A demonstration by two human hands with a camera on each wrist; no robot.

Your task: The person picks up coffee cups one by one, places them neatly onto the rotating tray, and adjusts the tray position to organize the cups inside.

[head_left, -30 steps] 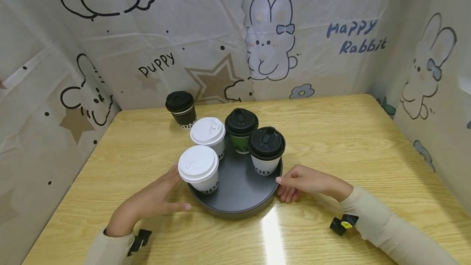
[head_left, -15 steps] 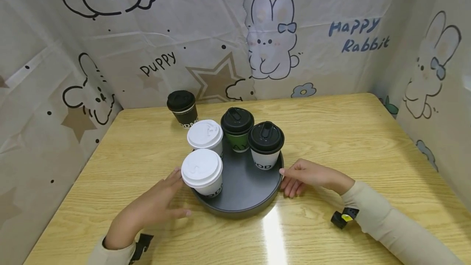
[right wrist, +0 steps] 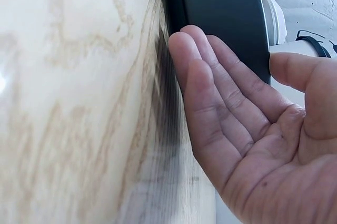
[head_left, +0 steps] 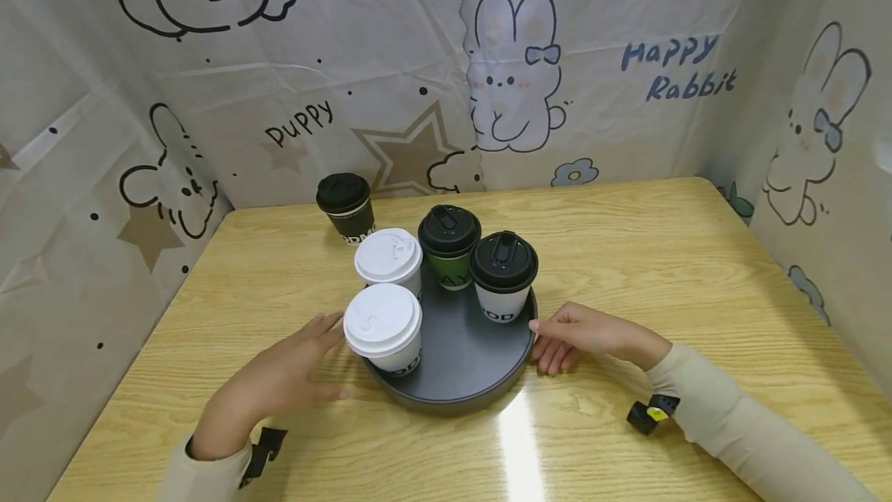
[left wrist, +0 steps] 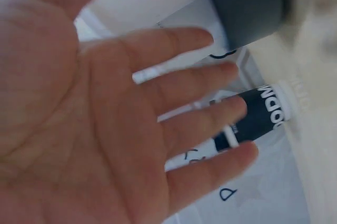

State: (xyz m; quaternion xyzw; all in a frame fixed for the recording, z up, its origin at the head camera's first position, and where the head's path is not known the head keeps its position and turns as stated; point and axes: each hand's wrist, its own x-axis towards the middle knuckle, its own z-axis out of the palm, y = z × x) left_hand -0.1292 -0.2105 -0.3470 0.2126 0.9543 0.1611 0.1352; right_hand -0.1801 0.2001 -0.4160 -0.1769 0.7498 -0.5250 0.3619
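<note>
Item: round dark grey tray, set on a light wood-grain worktop, near the middle and toward the near edge.

Contents of tray, four lidded paper cups, all upright:
- white cup with white lid, at the near left rim of the tray;
- second white-lidded cup, placed just behind it;
- green cup with black lid, at the back;
- white cup with black lid, at the right, lettering partly seen.

Off the tray: black cup with black lid, stood on the worktop behind and to the left, apart from the tray.

Left hand: laid palm-inward beside the tray's left side, just by the near white-lidded cup. Grip apart, fingers straight and spread, nothing held; contact with the cup or tray cannot be told. In the left wrist view the open palm is shown blurred, with the black cup seen past the fingers.

Right hand: placed at the tray's right rim. Grip apart, fingers extended; in the right wrist view the fingertips are seen against the tray's outer wall, thumb raised above the rim, not clamped.

Surround: printed cloth backdrop with puppy and rabbit drawings, hung on three sides. Pale sleeves and dark wrist straps are worn on both arms.
</note>
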